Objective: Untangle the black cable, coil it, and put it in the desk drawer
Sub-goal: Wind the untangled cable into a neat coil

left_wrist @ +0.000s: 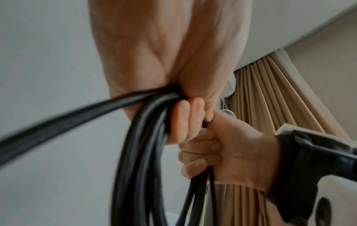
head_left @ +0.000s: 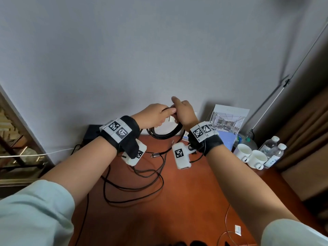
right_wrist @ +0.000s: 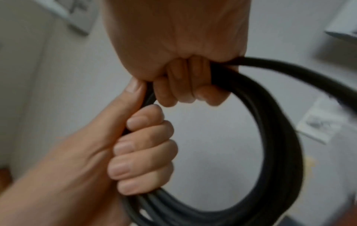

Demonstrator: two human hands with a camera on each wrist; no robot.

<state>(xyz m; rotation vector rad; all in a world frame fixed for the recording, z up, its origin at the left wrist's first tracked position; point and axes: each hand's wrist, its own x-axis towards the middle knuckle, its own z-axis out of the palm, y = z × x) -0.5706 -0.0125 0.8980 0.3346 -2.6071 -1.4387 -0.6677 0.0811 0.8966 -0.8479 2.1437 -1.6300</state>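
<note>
Red-brown desk [head_left: 195,201] against a grey wall: both hands are gripping the top of the coil [head_left: 166,133], held up over the desk's back edge. Left hand [head_left: 152,115] and right hand [head_left: 184,112] are fisted tight on it, touching. The uncoiled tail [head_left: 134,189] is lying loose below toward the front-left, nearer the left hand.

**Reddish-brown table, loose cable and cups**

The table [head_left: 195,201] is reddish-brown wood, set against a grey wall. Below the left hand [head_left: 152,116], slack loops of the black cable [head_left: 134,189] lie on its top. Right of the right hand [head_left: 184,112] stand 2 white cups [head_left: 252,157], 2 water bottles [head_left: 274,153] and an upright brochure [head_left: 227,125]. Behind the left wrist sits a black box [head_left: 91,134].
</note>
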